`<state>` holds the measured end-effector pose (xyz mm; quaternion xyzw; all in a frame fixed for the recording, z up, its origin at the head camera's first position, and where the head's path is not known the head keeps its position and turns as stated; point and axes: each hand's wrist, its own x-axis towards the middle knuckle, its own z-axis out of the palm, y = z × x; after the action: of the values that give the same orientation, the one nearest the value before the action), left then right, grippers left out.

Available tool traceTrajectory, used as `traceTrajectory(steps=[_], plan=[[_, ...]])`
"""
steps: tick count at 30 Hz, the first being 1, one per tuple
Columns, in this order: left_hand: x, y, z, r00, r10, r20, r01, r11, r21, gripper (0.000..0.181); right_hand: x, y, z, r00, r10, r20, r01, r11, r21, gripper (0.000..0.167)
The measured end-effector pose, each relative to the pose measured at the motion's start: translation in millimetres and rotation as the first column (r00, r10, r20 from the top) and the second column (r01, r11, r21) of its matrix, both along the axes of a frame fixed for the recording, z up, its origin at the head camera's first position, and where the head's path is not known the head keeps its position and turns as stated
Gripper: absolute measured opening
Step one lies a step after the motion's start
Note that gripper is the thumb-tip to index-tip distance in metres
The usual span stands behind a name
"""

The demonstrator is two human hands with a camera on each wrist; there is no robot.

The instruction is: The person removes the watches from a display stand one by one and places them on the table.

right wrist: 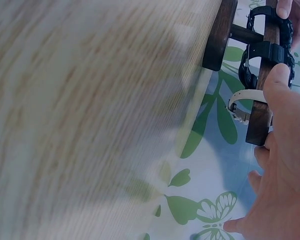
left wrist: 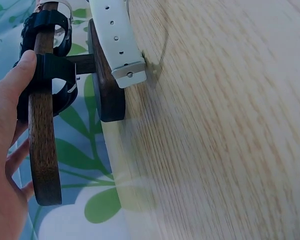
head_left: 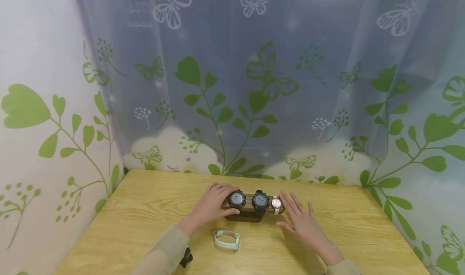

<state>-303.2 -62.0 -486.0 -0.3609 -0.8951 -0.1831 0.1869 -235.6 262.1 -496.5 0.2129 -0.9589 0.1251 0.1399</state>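
A dark wooden watch stand (head_left: pixel 248 203) stands on the table with three watches on its bar. My left hand (head_left: pixel 214 202) is at its left end, thumb and fingers on either side of the left black watch (head_left: pixel 237 199); the left wrist view has the thumb on that strap (left wrist: pixel 42 67). In the middle sits another black watch (head_left: pixel 260 201). A small watch with a white strap (head_left: pixel 276 203) is at the right end. Beside that end my right hand (head_left: pixel 303 222) is spread, fingers mostly straight and the thumb apart; whether it touches the white-strapped watch is unclear.
A pale green watch (head_left: pixel 227 240) lies on the table (head_left: pixel 345 226) in front of the stand. Partly hidden by the left sleeve is a black object (head_left: pixel 186 257). A curtain (head_left: pixel 308 105) with leaves and butterflies hangs behind the table.
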Motion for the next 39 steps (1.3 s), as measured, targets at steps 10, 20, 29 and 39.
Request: traceTrajectory(steps=[10,20,29,39], plan=[[-0.1,-6.1,-0.3,1.0,0.0,0.023,0.0,1.0,0.023,0.069,-0.2,0.3,-1.2,1.0,0.002,-0.025,-0.002,1.0,-0.006,0.09],[-3.0,-19.2,-1.0,1.0,0.02,0.016,-0.02,1.0,0.01,0.069,-2.6,1.9,-3.7,1.0,-0.009,0.008,0.009,1.0,0.017,0.087],[-3.5,-34.1,0.3,1.0,0.019,0.006,-0.019,0.999,0.036,0.069,-5.9,4.9,-10.7,0.998,0.019,-0.062,-0.02,1.0,-0.003,0.085],[-1.9,-50.0,-0.1,0.999,0.05,0.0,-0.05,0.998,0.036,0.07,-1.7,0.6,-2.5,0.999,0.005,-0.046,-0.004,1.0,0.021,0.086]])
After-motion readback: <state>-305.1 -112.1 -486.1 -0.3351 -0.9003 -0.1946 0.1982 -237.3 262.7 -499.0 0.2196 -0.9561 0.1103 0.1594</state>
